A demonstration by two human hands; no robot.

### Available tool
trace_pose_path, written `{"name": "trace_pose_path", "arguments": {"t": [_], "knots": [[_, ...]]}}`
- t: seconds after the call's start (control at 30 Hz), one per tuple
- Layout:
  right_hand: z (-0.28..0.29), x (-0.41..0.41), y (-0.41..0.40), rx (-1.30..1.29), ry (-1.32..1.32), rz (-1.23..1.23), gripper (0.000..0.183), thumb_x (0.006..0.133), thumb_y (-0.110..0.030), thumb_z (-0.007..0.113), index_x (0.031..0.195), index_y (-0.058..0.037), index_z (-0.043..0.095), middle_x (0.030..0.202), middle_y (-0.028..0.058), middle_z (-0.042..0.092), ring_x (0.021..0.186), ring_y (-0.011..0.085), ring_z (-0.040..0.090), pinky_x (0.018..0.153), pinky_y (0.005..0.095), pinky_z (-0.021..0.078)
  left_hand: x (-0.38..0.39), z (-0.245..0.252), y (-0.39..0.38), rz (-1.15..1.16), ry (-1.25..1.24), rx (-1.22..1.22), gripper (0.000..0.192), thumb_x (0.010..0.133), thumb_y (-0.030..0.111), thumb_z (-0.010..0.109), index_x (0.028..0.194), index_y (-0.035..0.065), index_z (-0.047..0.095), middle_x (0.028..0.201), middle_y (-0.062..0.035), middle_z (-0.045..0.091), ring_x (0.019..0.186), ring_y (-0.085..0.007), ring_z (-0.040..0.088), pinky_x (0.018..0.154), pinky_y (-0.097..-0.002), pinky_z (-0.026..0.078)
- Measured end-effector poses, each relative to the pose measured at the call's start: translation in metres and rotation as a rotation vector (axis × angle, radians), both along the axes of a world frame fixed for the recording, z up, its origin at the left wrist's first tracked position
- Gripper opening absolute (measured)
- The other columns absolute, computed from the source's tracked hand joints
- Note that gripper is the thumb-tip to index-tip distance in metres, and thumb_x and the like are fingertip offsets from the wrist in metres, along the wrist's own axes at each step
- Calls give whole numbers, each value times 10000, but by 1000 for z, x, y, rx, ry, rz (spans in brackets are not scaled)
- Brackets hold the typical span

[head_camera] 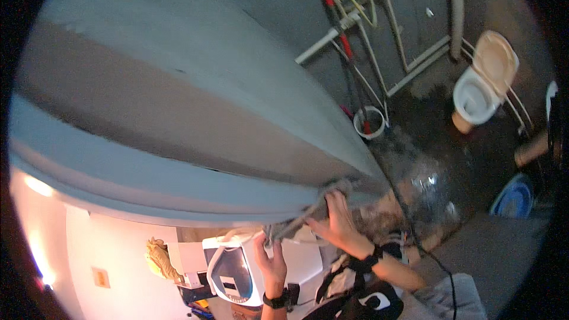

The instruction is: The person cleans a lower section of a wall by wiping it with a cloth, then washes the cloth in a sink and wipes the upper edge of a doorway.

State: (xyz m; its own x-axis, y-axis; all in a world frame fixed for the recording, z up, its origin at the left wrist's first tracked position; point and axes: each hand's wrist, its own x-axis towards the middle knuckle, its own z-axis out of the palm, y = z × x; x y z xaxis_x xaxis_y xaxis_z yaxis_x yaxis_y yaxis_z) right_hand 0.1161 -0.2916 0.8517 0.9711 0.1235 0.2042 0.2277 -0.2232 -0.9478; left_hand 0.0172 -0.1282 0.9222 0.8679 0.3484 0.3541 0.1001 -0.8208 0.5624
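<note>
A grey cloth (291,227) stretches between my hands along the lower edge of a pale painted door frame or wall edge (266,193). My left hand (272,266), with a dark wristband, pinches the cloth's lower left end between thumb and fingers. Higher up and to the right, my right hand (342,229) has its fingertips on the other part of the cloth, against the frame near the wall corner; its thumb is spread to the left. A black band circles that wrist too. Part of the cloth is hidden behind the right fingers.
A black cable (411,226) runs down past my right arm. Beyond the wall stand a white bucket (369,123) with long red-marked handles, a toilet (475,98), white pipes (420,64) and a blue basin (513,198). A white washing machine (258,271) stands at lower left.
</note>
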Motion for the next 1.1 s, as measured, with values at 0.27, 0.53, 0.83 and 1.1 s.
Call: {"name": "trace_pose_path", "arguments": {"t": [0.27, 0.53, 0.83, 1.1], "knots": [[80, 20, -1, 395, -289, 64, 555, 695, -256, 714, 1091, 69, 501, 1068, 231, 492, 979, 392, 480, 852, 450, 419, 24, -1, -14, 36, -104, -197, 262, 887, 39, 557, 1132, -25, 486, 993, -69, 566, 851, -128, 532, 747, -247, 437], [26, 21, -2, 208, -209, -92, 588, 711, -381, 719, 1039, 57, 502, 1081, 218, 472, 998, 391, 446, 853, 470, 381, 39, -9, -27, 133, -85, -226, 339, 932, 112, 536, 1217, -35, 426, 990, -94, 591, 850, -144, 551, 759, -262, 458], [1, 23, -2, 263, -57, 46, 383, 745, -295, 728, 930, -18, 539, 943, 153, 473, 883, 333, 456, 737, 421, 387, 42, -10, -25, 129, -83, -223, 343, 921, 68, 481, 1240, -35, 411, 1050, -130, 567, 862, -171, 579, 725, -272, 487], [61, 31, 10, 346, -232, 140, 379, 780, -356, 665, 893, -21, 528, 899, 190, 458, 869, 376, 449, 774, 441, 389, 29, -18, 3, 9, -57, -347, 333, 927, 165, 497, 1182, -34, 416, 1002, -122, 543, 885, -185, 538, 729, -327, 466]]}}
